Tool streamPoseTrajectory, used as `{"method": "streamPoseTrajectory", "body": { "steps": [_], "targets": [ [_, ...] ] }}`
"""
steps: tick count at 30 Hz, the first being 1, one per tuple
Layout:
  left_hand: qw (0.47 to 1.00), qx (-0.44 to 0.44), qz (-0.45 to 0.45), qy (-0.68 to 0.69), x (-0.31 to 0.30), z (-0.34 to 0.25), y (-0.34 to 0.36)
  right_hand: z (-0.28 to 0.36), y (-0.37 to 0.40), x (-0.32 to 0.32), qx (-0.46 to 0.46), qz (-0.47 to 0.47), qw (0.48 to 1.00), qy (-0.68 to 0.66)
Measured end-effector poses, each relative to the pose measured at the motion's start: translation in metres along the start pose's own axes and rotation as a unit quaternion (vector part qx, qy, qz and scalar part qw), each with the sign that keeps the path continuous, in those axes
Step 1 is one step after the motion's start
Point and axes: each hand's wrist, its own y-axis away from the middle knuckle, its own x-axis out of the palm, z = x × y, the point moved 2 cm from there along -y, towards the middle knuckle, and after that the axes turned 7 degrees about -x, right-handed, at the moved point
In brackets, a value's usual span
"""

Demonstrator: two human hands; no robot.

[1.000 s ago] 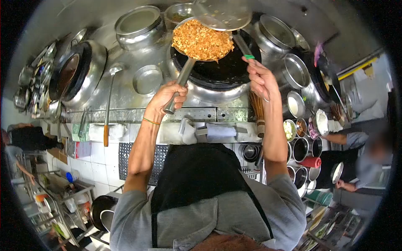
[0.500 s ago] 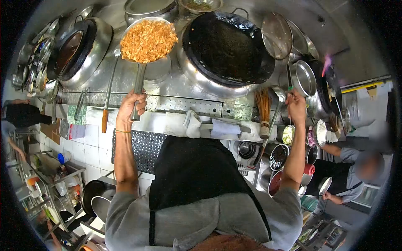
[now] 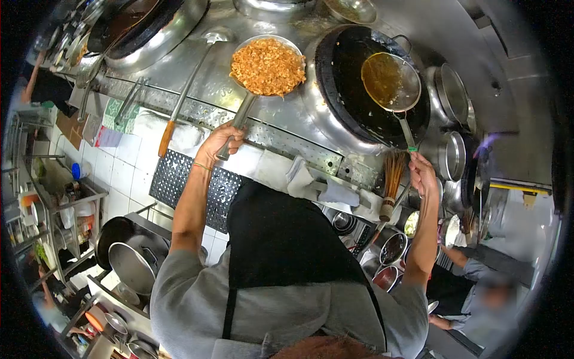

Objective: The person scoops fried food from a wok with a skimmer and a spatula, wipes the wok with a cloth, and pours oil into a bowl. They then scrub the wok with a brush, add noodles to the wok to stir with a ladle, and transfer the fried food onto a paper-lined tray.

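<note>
My left hand (image 3: pixel 225 142) is closed around the metal handle of a ladle-like strainer (image 3: pixel 263 45) heaped with orange-brown fried bits, held over the steel stove top. My right hand (image 3: pixel 423 175) grips the green-banded handle of a round mesh skimmer (image 3: pixel 391 82). The skimmer's bowl is inside the large black wok (image 3: pixel 347 66), over dark oil that looks golden through the mesh. Just left of my right hand stands a bamboo brush (image 3: pixel 393 179).
A ladle with a wooden handle (image 3: pixel 167 139) lies left of my left hand. Folded cloths (image 3: pixel 275 167) line the stove's front edge. Another wok (image 3: pixel 128 27) is at upper left. A co-worker (image 3: pixel 472 293) stands at lower right, near metal pots (image 3: pixel 393 248).
My right hand has brought the skimmer from the wok's right side into the wok. The view has turned and shifted, and the heaped strainer now appears further right, nearer the wok.
</note>
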Motion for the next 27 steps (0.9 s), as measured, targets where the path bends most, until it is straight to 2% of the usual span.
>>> {"method": "streamPoseTrajectory", "body": {
  "steps": [7, 9, 15, 18, 20, 22, 23, 24, 25, 27],
  "targets": [
    [0.999, 0.004, -0.039, 0.020, 0.003, 0.007, 0.012, -0.006, 0.009, 0.046, 0.021, 0.063, 0.993, -0.098],
    [0.999, 0.009, -0.028, 0.017, 0.005, 0.008, 0.017, -0.010, 0.008, 0.055, 0.029, 0.088, 0.979, -0.182],
    [0.999, -0.003, -0.047, -0.002, 0.009, 0.014, 0.026, -0.008, 0.009, 0.070, -0.007, 0.134, 0.957, -0.259],
    [0.996, 0.013, -0.084, 0.014, 0.004, 0.023, 0.030, 0.018, 0.022, 0.063, -0.092, 0.083, 0.979, -0.159],
    [0.988, 0.017, -0.153, -0.010, -0.001, 0.029, 0.040, 0.032, 0.028, 0.038, -0.137, -0.002, 0.988, -0.066],
    [0.986, 0.010, -0.168, 0.003, 0.003, 0.033, 0.052, 0.038, 0.029, 0.002, -0.178, -0.066, 0.980, 0.061],
    [0.983, 0.004, -0.183, 0.017, 0.003, 0.037, 0.057, 0.040, 0.028, -0.019, -0.191, -0.098, 0.967, 0.137],
    [0.983, 0.008, -0.184, 0.002, -0.001, 0.041, 0.061, 0.044, 0.030, -0.035, -0.221, -0.083, 0.953, 0.191],
    [0.981, 0.002, -0.194, 0.013, -0.002, 0.045, 0.067, 0.041, 0.030, -0.050, -0.219, -0.095, 0.951, 0.196],
    [0.978, -0.011, -0.207, 0.026, -0.004, 0.053, 0.078, 0.030, 0.031, -0.080, -0.244, -0.181, 0.866, 0.398]
  ]
}}
